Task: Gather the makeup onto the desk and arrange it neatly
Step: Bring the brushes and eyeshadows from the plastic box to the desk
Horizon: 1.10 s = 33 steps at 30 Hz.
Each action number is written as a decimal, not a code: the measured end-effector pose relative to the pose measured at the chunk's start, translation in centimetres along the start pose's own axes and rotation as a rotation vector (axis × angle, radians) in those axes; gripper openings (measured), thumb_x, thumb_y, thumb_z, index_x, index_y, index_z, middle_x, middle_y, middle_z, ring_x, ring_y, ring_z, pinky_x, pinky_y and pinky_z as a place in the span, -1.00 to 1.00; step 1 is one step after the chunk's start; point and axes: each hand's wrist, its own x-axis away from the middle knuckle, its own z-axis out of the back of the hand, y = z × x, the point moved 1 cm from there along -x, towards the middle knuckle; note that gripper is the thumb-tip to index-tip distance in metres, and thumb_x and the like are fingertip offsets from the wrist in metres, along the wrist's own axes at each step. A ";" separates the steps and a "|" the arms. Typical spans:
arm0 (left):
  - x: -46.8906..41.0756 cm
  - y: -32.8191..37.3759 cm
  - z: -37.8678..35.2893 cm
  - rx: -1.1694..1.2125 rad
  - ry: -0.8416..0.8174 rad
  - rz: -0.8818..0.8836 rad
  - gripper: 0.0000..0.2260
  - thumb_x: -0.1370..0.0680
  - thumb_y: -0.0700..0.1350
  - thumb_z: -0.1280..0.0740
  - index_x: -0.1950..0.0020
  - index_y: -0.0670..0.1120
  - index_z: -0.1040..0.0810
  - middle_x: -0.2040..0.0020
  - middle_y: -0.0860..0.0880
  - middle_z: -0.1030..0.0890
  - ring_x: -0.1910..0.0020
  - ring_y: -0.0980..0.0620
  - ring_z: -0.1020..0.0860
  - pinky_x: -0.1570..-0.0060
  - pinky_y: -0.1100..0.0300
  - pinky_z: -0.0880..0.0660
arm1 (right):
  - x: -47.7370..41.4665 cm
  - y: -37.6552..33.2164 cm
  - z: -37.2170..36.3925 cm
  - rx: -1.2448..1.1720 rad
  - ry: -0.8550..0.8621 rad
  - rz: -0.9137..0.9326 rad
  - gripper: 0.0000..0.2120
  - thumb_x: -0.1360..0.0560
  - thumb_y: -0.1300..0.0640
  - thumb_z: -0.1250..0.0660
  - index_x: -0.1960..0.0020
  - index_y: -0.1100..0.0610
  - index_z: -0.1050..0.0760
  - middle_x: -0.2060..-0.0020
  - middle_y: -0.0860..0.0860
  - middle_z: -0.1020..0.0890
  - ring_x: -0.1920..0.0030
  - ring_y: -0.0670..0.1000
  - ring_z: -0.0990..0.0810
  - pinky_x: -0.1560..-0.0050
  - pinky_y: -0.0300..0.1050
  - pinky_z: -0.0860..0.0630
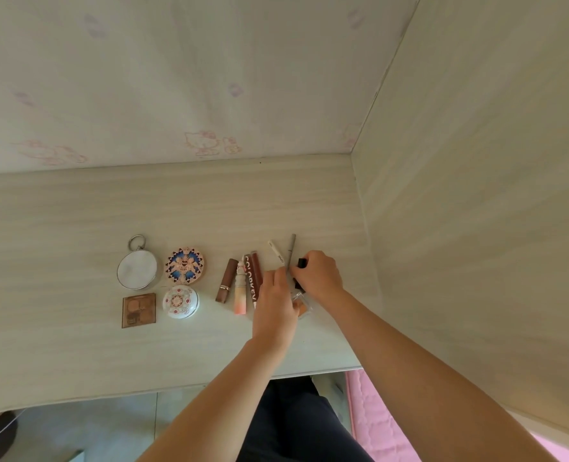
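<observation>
Nearest, dark trousers (pixel 296 428) are seen below the desk edge, with pale floor tiles (pixel 86 425) to the left and a pink quilted mat (pixel 373 418) to the right. The desk (pixel 76 211) is surfaced in pale wood grain and is closed on the right by a side panel (pixel 476 195) of the same finish. Two bare forearms are stretched over the near edge toward the right half of the top. The left hand (pixel 274 308) is held knuckles-up with its fingers bent down onto the near ends of a white pen (pixel 277 255) and a grey pencil (pixel 291 248); whether either is pinched cannot be told. A small clear case (pixel 302 306) with orange contents is partly covered by that hand. Just to the right, a black tube (pixel 301 262) is grasped by the right hand (pixel 318 276), its fingers curled round it, low over the desk beside the grey pencil. Left of the hands a row is laid side by side, running near to far: a brown lipstick (pixel 226 280), a pink-and-white tube (pixel 239 295) and dark red tubes (pixel 254 278), one lettered. Further left, four pieces are set in a block: a square brown palette (pixel 138 310) and a white round compact (pixel 180 301) nearer, a round mirror (pixel 138 270) with a ring and a blue-patterned compact (pixel 184 265) behind them. Farthest, the back wall (pixel 143 78) is covered in a pale finish on which faint pink cat drawings (pixel 203 143) are marked
</observation>
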 end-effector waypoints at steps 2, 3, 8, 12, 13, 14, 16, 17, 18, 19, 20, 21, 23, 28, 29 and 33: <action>0.2 0.1 0.1 -0.064 0.004 -0.037 -0.56 -0.45 -0.27 -0.39 -0.30 -0.13 -0.41 -0.18 -0.07 -0.44 -0.08 -0.08 -0.50 0.04 0.04 -0.51 | -0.1 -0.1 0.0 0.010 -0.007 0.016 -0.83 -0.43 0.00 -0.34 0.16 0.10 -0.46 0.21 0.03 -0.59 0.19 0.11 -0.58 0.31 -0.15 -0.38; 0.2 0.0 0.2 -0.103 0.007 -0.060 -0.61 -0.45 -0.27 -0.39 -0.26 -0.13 -0.43 -0.15 -0.07 -0.45 -0.07 -0.08 -0.50 0.08 0.04 -0.51 | -0.2 -0.1 0.1 0.012 -0.014 0.024 -0.83 -0.43 0.00 -0.35 0.15 0.09 -0.45 0.21 0.03 -0.59 0.19 0.10 -0.57 0.31 -0.15 -0.38; -0.4 -0.1 1.0 -0.176 -0.017 -0.100 -0.69 -0.50 -0.27 -0.34 -0.22 -0.12 -0.45 -0.11 -0.06 -0.41 0.12 -0.07 -0.56 0.19 0.06 -0.51 | -0.5 0.0 0.1 0.037 -0.033 0.061 -0.84 -0.43 0.04 -0.35 0.09 0.11 -0.45 0.17 0.05 -0.59 0.17 0.09 -0.58 0.26 -0.09 -0.49; -0.8 -0.7 1.4 -0.203 -0.010 -0.092 -0.72 -0.50 -0.26 -0.34 -0.20 -0.12 -0.47 -0.12 -0.06 -0.38 0.14 -0.06 -0.56 0.21 0.11 -0.50 | -0.6 0.1 0.1 0.094 -0.044 0.074 -0.81 -0.43 0.09 -0.33 0.00 0.12 -0.47 0.13 0.05 -0.58 0.15 0.10 -0.57 0.25 -0.10 -0.48; -0.9 -1.0 1.4 -0.212 -0.013 -0.083 -0.73 -0.50 -0.26 -0.34 -0.20 -0.13 -0.47 -0.14 -0.07 -0.38 0.10 -0.07 -0.57 0.19 0.12 -0.50 | -0.6 0.0 0.1 0.100 -0.045 0.070 -0.81 -0.42 0.09 -0.34 -0.01 0.12 -0.47 0.13 0.05 -0.58 0.15 0.09 -0.57 0.24 -0.09 -0.49; -0.9 -1.2 1.5 -0.222 -0.016 -0.077 -0.73 -0.51 -0.26 -0.33 -0.20 -0.15 -0.47 -0.15 -0.07 -0.39 0.06 -0.07 -0.57 0.17 0.12 -0.50 | -0.6 0.0 0.1 0.107 -0.048 0.070 -0.80 -0.42 0.09 -0.35 -0.01 0.12 -0.47 0.14 0.04 -0.58 0.14 0.09 -0.57 0.23 -0.09 -0.50; -0.9 -1.6 1.8 -0.261 0.002 -0.087 -0.74 -0.49 -0.23 -0.34 -0.18 -0.15 -0.49 -0.14 -0.07 -0.41 0.01 -0.07 -0.56 0.15 0.09 -0.53 | -0.6 -0.2 0.0 0.113 -0.060 0.073 -0.79 -0.42 0.07 -0.38 0.00 0.11 -0.47 0.15 0.03 -0.57 0.15 0.08 -0.57 0.25 -0.11 -0.49; -0.9 -1.7 1.9 -0.306 0.023 -0.109 -0.75 -0.48 -0.21 -0.37 -0.15 -0.15 -0.51 -0.12 -0.07 -0.43 0.00 -0.07 -0.54 0.18 0.09 -0.54 | -0.6 -0.4 -0.1 0.104 -0.061 0.072 -0.80 -0.42 0.07 -0.38 0.01 0.11 -0.47 0.17 0.02 -0.56 0.16 0.08 -0.57 0.27 -0.12 -0.47; -0.8 -1.8 2.0 -0.360 0.046 -0.147 -0.76 -0.46 -0.18 -0.40 -0.11 -0.14 -0.55 -0.08 -0.07 -0.47 0.01 -0.07 -0.53 0.21 0.10 -0.54 | -0.6 -0.5 -0.1 0.084 -0.060 0.067 -0.81 -0.42 0.08 -0.38 0.03 0.12 -0.46 0.19 0.02 -0.55 0.18 0.08 -0.57 0.29 -0.13 -0.45; -0.5 -1.8 2.0 -0.411 0.061 -0.202 -0.76 -0.42 -0.12 -0.45 -0.05 -0.13 -0.58 -0.03 -0.06 -0.50 0.04 -0.07 -0.52 0.22 0.11 -0.54 | -0.7 -0.6 -0.2 0.057 -0.056 0.062 -0.83 -0.41 0.09 -0.38 0.07 0.12 -0.45 0.22 0.01 -0.54 0.20 0.08 -0.56 0.31 -0.13 -0.43; -0.2 -1.8 1.9 -0.457 0.064 -0.262 -0.75 -0.37 -0.06 -0.50 0.02 -0.12 -0.61 0.04 -0.05 -0.53 0.09 -0.06 -0.52 0.24 0.12 -0.53 | -0.8 -0.7 -0.3 0.026 -0.054 0.057 -0.85 -0.41 0.10 -0.38 0.11 0.12 -0.44 0.25 0.01 -0.53 0.23 0.07 -0.54 0.33 -0.13 -0.42; 0.1 -1.8 1.8 -0.498 0.067 -0.319 -0.74 -0.34 0.01 -0.52 0.08 -0.09 -0.62 0.11 -0.03 -0.54 0.13 -0.05 -0.51 0.24 0.13 -0.51 | -0.9 -0.8 -0.3 -0.003 -0.052 0.056 -0.85 -0.39 0.11 -0.37 0.16 0.13 -0.42 0.28 0.01 -0.51 0.26 0.06 -0.52 0.35 -0.13 -0.42; 0.8 -1.9 1.3 -0.553 0.075 -0.386 -0.70 -0.31 0.11 -0.51 0.13 -0.07 -0.65 0.17 0.00 -0.56 0.16 -0.04 -0.51 0.24 0.13 -0.48 | -1.1 -0.8 -0.3 -0.042 -0.061 0.062 -0.84 -0.37 0.10 -0.39 0.19 0.13 -0.42 0.31 0.00 -0.51 0.27 0.04 -0.51 0.33 -0.11 -0.43; 1.1 -2.2 0.5 -0.560 0.046 -0.444 -0.68 -0.28 0.07 -0.54 0.06 -0.05 -0.65 0.13 0.01 -0.58 0.11 -0.03 -0.53 0.22 0.14 -0.51 | -1.0 -0.3 0.3 -0.076 -0.072 0.080 -0.80 -0.40 0.08 -0.41 0.05 0.12 -0.46 0.25 -0.05 -0.51 0.21 -0.01 -0.52 0.15 -0.08 -0.53; 1.1 -2.3 0.3 -0.555 0.030 -0.488 -0.67 -0.28 0.03 -0.56 0.03 -0.04 -0.65 0.13 0.02 -0.58 0.11 -0.02 -0.53 0.22 0.14 -0.52 | -1.0 -0.3 0.4 -0.077 -0.063 0.084 -0.80 -0.40 0.09 -0.41 0.05 0.12 -0.47 0.26 -0.05 -0.51 0.20 0.00 -0.52 0.13 -0.07 -0.53; 1.3 -2.4 -0.2 -0.568 0.012 -0.615 -0.66 -0.29 -0.04 -0.56 -0.02 -0.06 -0.65 0.07 0.00 -0.57 0.06 -0.03 -0.53 0.19 0.13 -0.52 | -0.6 -0.6 0.4 -0.140 -0.068 0.136 -0.73 -0.44 0.07 -0.41 -0.08 0.16 -0.55 0.09 0.02 -0.58 0.03 0.05 -0.59 -0.01 -0.08 -0.55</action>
